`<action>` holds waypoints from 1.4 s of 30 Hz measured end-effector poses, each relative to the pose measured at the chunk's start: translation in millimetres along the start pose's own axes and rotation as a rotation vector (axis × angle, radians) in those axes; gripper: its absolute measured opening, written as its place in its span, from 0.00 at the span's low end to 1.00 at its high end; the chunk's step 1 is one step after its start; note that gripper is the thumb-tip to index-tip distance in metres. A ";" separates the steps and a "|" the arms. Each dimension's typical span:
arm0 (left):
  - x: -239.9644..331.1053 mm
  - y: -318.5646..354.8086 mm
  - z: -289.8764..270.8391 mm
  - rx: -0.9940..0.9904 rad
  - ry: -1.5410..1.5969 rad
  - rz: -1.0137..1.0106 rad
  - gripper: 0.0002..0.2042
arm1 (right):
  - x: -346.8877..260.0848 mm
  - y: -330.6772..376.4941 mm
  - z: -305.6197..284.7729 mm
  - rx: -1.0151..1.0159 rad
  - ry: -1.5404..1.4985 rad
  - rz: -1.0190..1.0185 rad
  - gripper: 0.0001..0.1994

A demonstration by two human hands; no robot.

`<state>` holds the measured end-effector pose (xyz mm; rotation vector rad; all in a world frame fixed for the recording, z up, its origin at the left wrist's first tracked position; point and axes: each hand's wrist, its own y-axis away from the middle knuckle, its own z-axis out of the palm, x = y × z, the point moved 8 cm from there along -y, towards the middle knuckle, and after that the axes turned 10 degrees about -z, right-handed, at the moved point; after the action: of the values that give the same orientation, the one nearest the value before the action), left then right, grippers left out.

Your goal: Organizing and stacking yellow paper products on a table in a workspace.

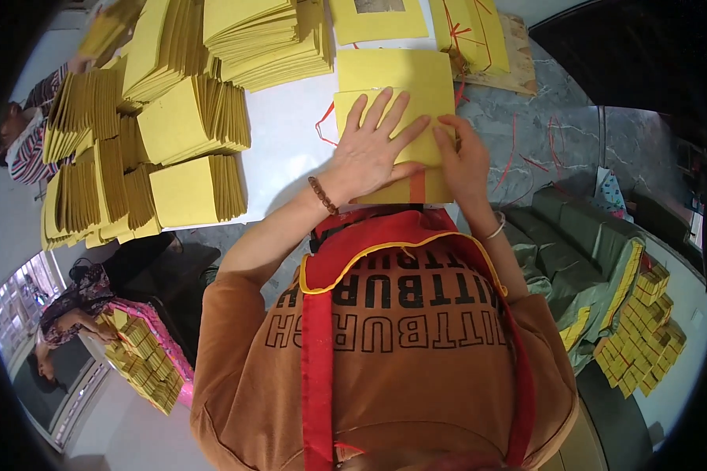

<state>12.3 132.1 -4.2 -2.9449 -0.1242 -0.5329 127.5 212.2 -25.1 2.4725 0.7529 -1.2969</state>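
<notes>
A folded sheet of yellow paper lies at the table's near right edge, with a raised flap or smaller piece across its middle. My left hand rests flat on it, fingers spread. At the paper's right edge, my right hand has its thumb and forefinger bent close together on the margin. An orange-red strip crosses the near part of the paper. Red string pokes out on the left side. What lies beneath my palm is hidden.
Tall stacks of folded yellow paper fill the table's left and far side. A tied yellow bundle sits on a board at the far right. Red string scraps lie on the grey floor. Other people work at left; yellow bundles are piled right.
</notes>
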 end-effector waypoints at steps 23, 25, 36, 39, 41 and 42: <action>28.5 14.7 -3.5 0.112 -0.338 0.136 0.25 | -15.4 47.8 31.6 -0.340 0.335 -0.524 0.34; 34.6 12.4 -3.9 0.131 -0.355 0.105 0.25 | -11.4 45.6 27.1 -0.358 0.223 -0.511 0.34; -10.7 36.0 -78.4 0.416 0.082 0.137 0.22 | -14.5 19.9 -28.1 0.063 -0.346 -0.341 0.29; -58.7 59.4 -99.5 0.583 0.062 -0.087 0.21 | -9.6 22.8 -23.6 0.045 -0.352 -0.304 0.27; -99.9 73.4 -73.4 0.496 -0.028 -0.208 0.23 | -6.5 24.5 -21.5 0.027 -0.353 -0.271 0.25; -113.6 80.5 -60.2 0.497 -0.030 -0.213 0.23 | -4.8 24.1 -20.0 0.019 -0.354 -0.257 0.24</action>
<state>-105.8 36.9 1.0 -2.4659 -0.5005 -0.4108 152.2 199.3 -10.2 2.1206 0.9867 -1.7756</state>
